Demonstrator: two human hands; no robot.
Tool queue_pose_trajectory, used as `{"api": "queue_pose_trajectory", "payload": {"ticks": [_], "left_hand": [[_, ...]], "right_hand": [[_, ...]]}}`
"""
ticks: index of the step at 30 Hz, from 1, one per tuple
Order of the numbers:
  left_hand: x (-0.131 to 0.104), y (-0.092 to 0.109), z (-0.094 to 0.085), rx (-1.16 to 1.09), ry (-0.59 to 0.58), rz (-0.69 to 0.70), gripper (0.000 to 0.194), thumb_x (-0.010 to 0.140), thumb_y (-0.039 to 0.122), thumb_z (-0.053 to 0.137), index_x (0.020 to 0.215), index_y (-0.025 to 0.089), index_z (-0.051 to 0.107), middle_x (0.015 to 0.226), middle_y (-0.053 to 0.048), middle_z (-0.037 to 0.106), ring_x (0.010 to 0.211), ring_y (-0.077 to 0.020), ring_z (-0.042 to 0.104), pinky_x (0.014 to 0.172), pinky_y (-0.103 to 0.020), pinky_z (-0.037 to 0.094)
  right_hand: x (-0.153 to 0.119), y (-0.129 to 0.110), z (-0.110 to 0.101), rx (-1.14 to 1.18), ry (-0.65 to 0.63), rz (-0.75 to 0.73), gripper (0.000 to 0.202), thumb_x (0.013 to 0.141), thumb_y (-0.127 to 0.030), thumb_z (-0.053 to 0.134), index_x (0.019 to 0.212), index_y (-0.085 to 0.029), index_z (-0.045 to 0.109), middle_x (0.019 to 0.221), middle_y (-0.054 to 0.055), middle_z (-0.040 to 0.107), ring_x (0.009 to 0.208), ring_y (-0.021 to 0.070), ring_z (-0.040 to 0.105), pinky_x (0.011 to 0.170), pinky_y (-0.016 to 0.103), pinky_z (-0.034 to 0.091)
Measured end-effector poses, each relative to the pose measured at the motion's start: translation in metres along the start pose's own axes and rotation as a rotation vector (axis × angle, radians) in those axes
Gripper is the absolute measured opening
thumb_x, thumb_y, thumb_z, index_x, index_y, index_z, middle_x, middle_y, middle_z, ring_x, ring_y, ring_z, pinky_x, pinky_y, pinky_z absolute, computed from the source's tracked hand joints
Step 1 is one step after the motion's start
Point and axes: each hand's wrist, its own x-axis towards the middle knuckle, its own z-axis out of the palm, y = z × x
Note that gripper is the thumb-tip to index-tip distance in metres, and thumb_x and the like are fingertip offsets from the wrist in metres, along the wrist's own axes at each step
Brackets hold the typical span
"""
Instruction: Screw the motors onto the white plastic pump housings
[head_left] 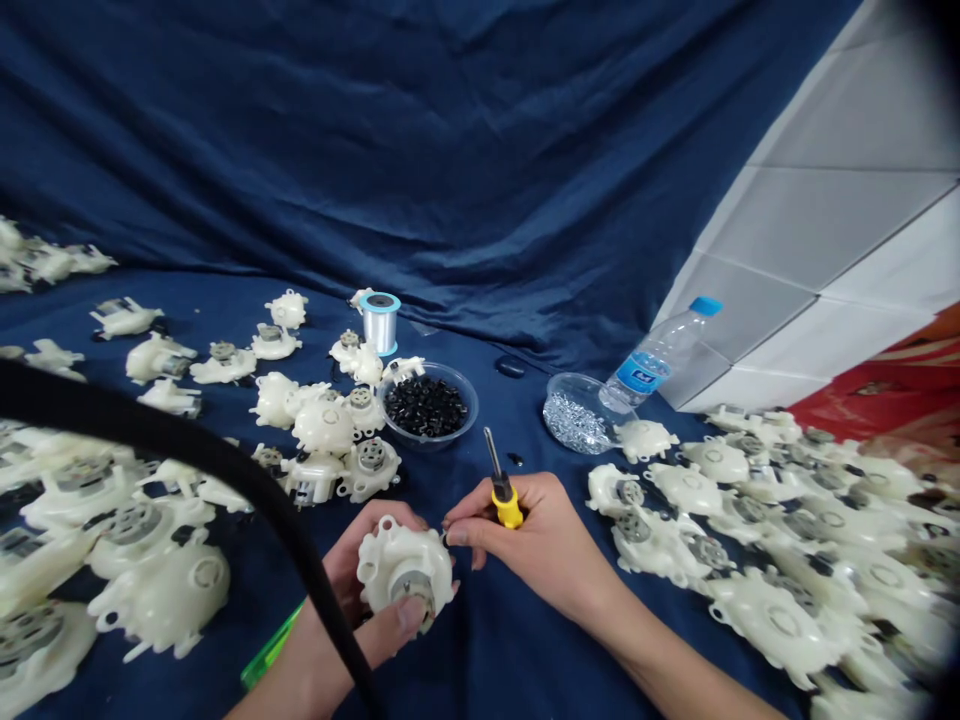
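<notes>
A cream plastic housing (397, 560) with a round metal motor set in it is gripped in my left hand (375, 620), the thumb pressed on the motor. Close by on its right, my right hand (532, 530) holds a yellow and black screwdriver (506, 500), its metal shaft pointing up and away. The thumb and forefinger of that hand pinch together at the housing's right edge; anything between them is too small to make out. Beyond the hands stand a clear bowl of small black parts (426, 402) and a clear bowl of small silvery screws (576, 420).
Several similar housings (161, 590) crowd the left, and several more (780, 620) the right. A spool of wire (381, 325) stands behind the black parts. A water bottle (652, 360) leans over the screw bowl. A dark strap (247, 480) crosses the view at left.
</notes>
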Motion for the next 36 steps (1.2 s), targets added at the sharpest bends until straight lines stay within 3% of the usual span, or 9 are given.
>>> {"api": "queue_pose_trajectory", "payload": {"ticks": [3, 8, 12, 15, 19, 24, 28, 32, 36], "left_hand": [[0.001, -0.002, -0.003, 0.007, -0.024, -0.017, 0.045, 0.066, 0.041, 0.089, 0.1, 0.026, 0.065, 0.083, -0.003, 0.071, 0.076, -0.0216, 0.069, 0.068, -0.029, 0.055], [0.003, -0.001, -0.004, 0.059, -0.016, 0.028, 0.047, 0.061, 0.038, 0.091, 0.1, 0.025, 0.067, 0.084, -0.001, 0.064, 0.063, -0.0122, 0.057, 0.056, -0.02, 0.049], [0.005, 0.0, -0.005, 0.075, 0.019, 0.017, 0.054, 0.062, 0.037, 0.09, 0.11, 0.026, 0.069, 0.093, -0.003, 0.066, 0.069, -0.0155, 0.06, 0.057, -0.021, 0.051], [0.008, -0.001, -0.007, 0.102, 0.027, -0.025, 0.055, 0.065, 0.037, 0.089, 0.115, 0.027, 0.069, 0.097, -0.004, 0.069, 0.072, -0.0165, 0.062, 0.061, -0.022, 0.053], [0.007, -0.009, -0.008, 0.146, -0.047, -0.065, 0.056, 0.064, 0.033, 0.091, 0.116, 0.027, 0.069, 0.099, -0.005, 0.071, 0.078, -0.0172, 0.064, 0.066, -0.022, 0.053], [0.006, -0.024, -0.008, 0.125, -0.095, -0.09, 0.05, 0.068, 0.039, 0.089, 0.114, 0.027, 0.074, 0.103, -0.006, 0.072, 0.089, -0.0214, 0.066, 0.074, -0.025, 0.053], [0.008, -0.026, -0.004, 0.085, -0.076, -0.137, 0.044, 0.072, 0.046, 0.085, 0.11, 0.026, 0.078, 0.109, -0.006, 0.075, 0.102, -0.0254, 0.066, 0.082, -0.026, 0.052], [0.01, -0.019, 0.008, 0.122, -0.03, -0.186, 0.027, 0.08, 0.044, 0.08, 0.097, 0.023, 0.083, 0.101, -0.005, 0.078, 0.092, -0.0184, 0.067, 0.078, -0.021, 0.05], [0.009, -0.02, 0.011, 0.121, 0.026, -0.161, 0.022, 0.074, 0.041, 0.086, 0.087, 0.023, 0.082, 0.091, -0.002, 0.079, 0.083, -0.0152, 0.067, 0.076, -0.02, 0.05]], "right_hand": [[0.0, 0.003, -0.002, -0.042, -0.018, 0.008, 0.016, 0.067, -0.029, 0.085, 0.072, -0.018, 0.075, 0.056, -0.003, 0.065, 0.045, 0.009, 0.057, 0.047, 0.021, 0.046], [-0.004, 0.006, -0.003, -0.144, -0.062, -0.061, 0.004, 0.077, -0.022, 0.077, 0.078, -0.019, 0.076, 0.063, -0.003, 0.064, 0.052, 0.0096, 0.059, 0.053, 0.022, 0.047], [-0.006, 0.01, -0.002, -0.209, -0.079, -0.129, 0.003, 0.081, -0.02, 0.074, 0.079, -0.021, 0.077, 0.074, -0.002, 0.065, 0.06, 0.0098, 0.06, 0.059, 0.022, 0.047], [-0.006, 0.016, -0.003, -0.203, -0.07, -0.122, 0.002, 0.08, -0.022, 0.075, 0.08, -0.02, 0.076, 0.071, -0.003, 0.065, 0.058, 0.0103, 0.06, 0.057, 0.022, 0.047], [-0.011, 0.025, -0.007, -0.161, -0.009, -0.069, 0.015, 0.072, -0.028, 0.083, 0.075, -0.019, 0.071, 0.057, -0.006, 0.06, 0.05, 0.0104, 0.058, 0.051, 0.022, 0.046], [-0.019, 0.033, -0.012, -0.149, 0.03, -0.098, 0.022, 0.071, -0.037, 0.086, 0.074, -0.018, 0.074, 0.057, -0.003, 0.062, 0.048, 0.0115, 0.058, 0.049, 0.023, 0.045], [-0.025, 0.037, -0.012, -0.183, 0.069, -0.214, 0.017, 0.074, -0.034, 0.085, 0.074, -0.019, 0.077, 0.067, 0.0, 0.066, 0.053, 0.0109, 0.057, 0.053, 0.024, 0.044], [-0.032, 0.041, -0.007, -0.205, 0.098, -0.308, 0.01, 0.08, -0.026, 0.08, 0.073, -0.019, 0.076, 0.067, -0.001, 0.061, 0.059, 0.0116, 0.054, 0.057, 0.025, 0.04], [-0.038, 0.047, -0.002, -0.192, 0.123, -0.354, 0.01, 0.085, -0.021, 0.074, 0.075, -0.019, 0.072, 0.076, 0.001, 0.064, 0.068, 0.0137, 0.058, 0.064, 0.026, 0.042]]}}
